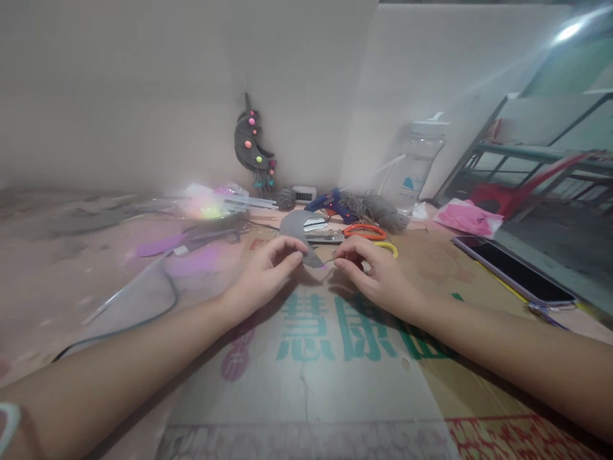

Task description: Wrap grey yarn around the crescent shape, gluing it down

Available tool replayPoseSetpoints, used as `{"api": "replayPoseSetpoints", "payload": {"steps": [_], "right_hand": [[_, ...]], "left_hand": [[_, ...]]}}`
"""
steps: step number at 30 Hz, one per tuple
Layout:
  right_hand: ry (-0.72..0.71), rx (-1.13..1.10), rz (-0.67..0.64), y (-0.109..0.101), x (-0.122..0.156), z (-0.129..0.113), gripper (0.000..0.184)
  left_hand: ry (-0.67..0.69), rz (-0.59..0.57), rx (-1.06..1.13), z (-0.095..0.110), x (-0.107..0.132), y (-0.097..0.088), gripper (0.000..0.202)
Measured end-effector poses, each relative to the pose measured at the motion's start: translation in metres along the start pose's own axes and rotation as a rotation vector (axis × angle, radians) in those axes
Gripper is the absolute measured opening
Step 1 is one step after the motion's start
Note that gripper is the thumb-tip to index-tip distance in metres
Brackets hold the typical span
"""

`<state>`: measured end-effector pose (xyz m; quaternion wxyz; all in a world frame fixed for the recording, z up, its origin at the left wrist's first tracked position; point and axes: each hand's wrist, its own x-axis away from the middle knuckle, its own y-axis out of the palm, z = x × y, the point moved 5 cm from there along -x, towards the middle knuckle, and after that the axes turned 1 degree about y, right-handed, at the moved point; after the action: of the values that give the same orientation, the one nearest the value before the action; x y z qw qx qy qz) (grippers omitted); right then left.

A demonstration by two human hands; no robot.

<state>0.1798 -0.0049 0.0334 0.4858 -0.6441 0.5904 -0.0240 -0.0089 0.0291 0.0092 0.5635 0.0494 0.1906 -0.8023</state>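
Bare cardboard (306,383) lies open in front; scissors (364,231), glue gun (332,204) and yarn (378,209) crowd beyond, phone (512,271) rightward

- Cardboard sheet (306,390), 6 o'clock of the view: large teal Chinese characters (335,329); the first two appear to read 慧康, the third is partly covered and not legible
- Same sheet, 8 o'clock of the characters: maroon logo mark (237,354), no lettering legible
- Clear bottle (416,160), 2 o'clock: small blue emblem (408,183), wording too small to read
- White digital display (304,193), 12 o'clock: digits blurred
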Motion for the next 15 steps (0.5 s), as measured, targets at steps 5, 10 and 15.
{"api": "replayPoseSetpoints", "payload": {"steps": [5, 10, 15], "right_hand": [[0.067, -0.083, -0.099, 0.006, 0.002, 0.0, 0.022], [0.116, -0.144, -0.132, 0.01, 0.003, 0.004, 0.02], [0.142, -0.089, -0.102, 0.011, 0.0, 0.012, 0.021]], "left_hand": [[0.066, -0.02, -0.043, 0.002, 0.003, 0.003, 0.015], [0.11, -0.035, -0.087, 0.004, 0.005, 0.004, 0.013], [0.116, -0.018, -0.121, 0.004, 0.005, 0.003, 0.014]]}}
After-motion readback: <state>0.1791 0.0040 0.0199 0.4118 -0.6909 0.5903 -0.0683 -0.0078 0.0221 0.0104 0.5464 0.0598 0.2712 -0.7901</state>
